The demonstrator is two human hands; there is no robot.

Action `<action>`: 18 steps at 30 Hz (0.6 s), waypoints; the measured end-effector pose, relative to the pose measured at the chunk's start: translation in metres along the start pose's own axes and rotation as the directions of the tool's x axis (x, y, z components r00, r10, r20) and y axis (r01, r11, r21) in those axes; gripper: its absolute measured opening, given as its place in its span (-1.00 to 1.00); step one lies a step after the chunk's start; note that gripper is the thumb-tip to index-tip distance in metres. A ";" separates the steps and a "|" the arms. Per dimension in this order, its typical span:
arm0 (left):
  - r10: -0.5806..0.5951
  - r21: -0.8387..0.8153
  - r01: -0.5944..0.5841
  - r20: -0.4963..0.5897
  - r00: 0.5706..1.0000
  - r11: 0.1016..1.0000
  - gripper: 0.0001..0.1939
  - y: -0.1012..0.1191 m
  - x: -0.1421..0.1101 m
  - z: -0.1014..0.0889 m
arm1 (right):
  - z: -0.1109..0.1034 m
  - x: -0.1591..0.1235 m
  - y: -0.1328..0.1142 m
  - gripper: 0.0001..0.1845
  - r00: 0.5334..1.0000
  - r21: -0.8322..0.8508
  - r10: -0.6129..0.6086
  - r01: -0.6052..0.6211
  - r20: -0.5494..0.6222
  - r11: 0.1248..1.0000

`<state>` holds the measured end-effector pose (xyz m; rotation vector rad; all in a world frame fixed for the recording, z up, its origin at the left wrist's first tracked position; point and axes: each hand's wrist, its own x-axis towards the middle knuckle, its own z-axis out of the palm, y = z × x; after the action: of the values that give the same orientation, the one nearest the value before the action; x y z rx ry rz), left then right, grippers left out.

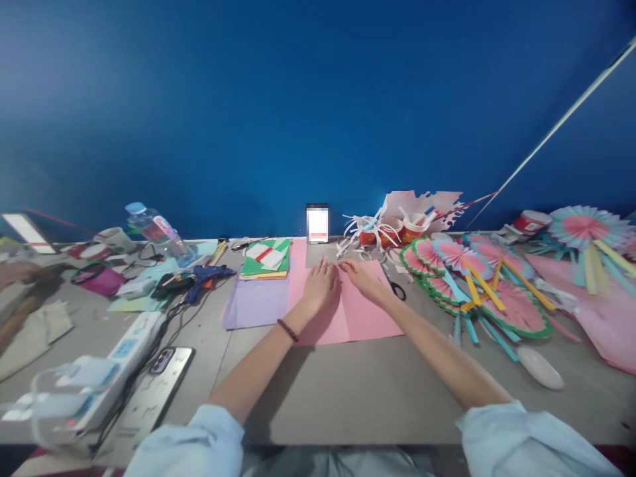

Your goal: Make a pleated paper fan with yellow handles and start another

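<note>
A sheet of pink paper (370, 311) lies on the table in front of me, with a crease running up its middle. My left hand (322, 286) rests flat on its left half, fingers stretched toward the far edge and nothing gripped. From the right, my right hand (362, 277) reaches to the paper's far part, its fingertips drawn together at the paper near the crease. The two hands are close but apart. Black-handled scissors (397, 290) stick out from under the sheet's right side.
To the left are purple sheets (261, 305), green paper (275, 258), a blue glue gun (201, 281), a power strip (119, 358), a bottle (159, 228) and a phone (166, 381). Paper fans (517, 305) and a white mouse (540, 366) lie right. Another person's hand (17, 273) shows far left.
</note>
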<state>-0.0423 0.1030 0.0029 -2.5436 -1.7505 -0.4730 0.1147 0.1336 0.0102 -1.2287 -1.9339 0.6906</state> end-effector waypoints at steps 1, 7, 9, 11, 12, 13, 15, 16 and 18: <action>-0.027 -0.001 0.027 0.014 1.000 1.000 -0.54 -0.001 0.003 0.006 | 0.004 0.003 0.003 -0.66 1.000 -0.024 -0.004 0.004 0.016 1.000; -0.068 0.014 0.068 0.019 0.997 0.998 -0.52 -0.011 -0.003 0.024 | 0.021 -0.004 0.017 -0.57 0.989 -0.170 -0.077 0.097 0.124 0.981; -0.065 0.019 0.064 0.009 0.998 0.998 -0.52 -0.012 -0.004 0.025 | 0.021 -0.008 0.019 -0.55 0.987 -0.195 -0.084 0.109 0.133 0.975; -0.067 0.022 0.067 0.005 0.998 0.998 -0.52 -0.012 -0.005 0.026 | 0.021 -0.010 0.022 -0.54 0.986 -0.213 -0.088 0.117 0.138 0.970; -0.066 0.023 0.066 0.004 0.998 0.998 -0.52 -0.012 -0.004 0.026 | 0.020 -0.010 0.023 -0.52 0.985 -0.227 -0.091 0.122 0.144 0.966; -0.065 0.022 0.065 0.004 0.998 0.998 -0.52 -0.012 -0.004 0.027 | 0.020 -0.010 0.024 -0.51 0.984 -0.246 -0.093 0.129 0.155 0.961; -0.062 0.021 0.062 0.000 0.998 0.998 -0.52 -0.012 -0.003 0.027 | 0.020 -0.011 0.026 -0.49 0.980 -0.290 -0.090 0.139 0.176 0.947; -0.064 0.020 0.064 -0.002 0.998 0.998 -0.52 -0.012 -0.003 0.028 | 0.021 -0.011 0.026 -0.48 0.979 -0.309 -0.085 0.139 0.184 0.941; -0.073 0.021 0.073 -0.004 0.997 0.997 -0.52 -0.011 -0.003 0.028 | 0.023 -0.012 0.026 -0.47 0.981 -0.329 -0.068 0.125 0.179 0.936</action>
<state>-0.0468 0.1092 -0.0269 -2.4703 -1.8418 -0.4581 0.1128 0.1319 -0.0261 -1.3013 -2.3072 0.4289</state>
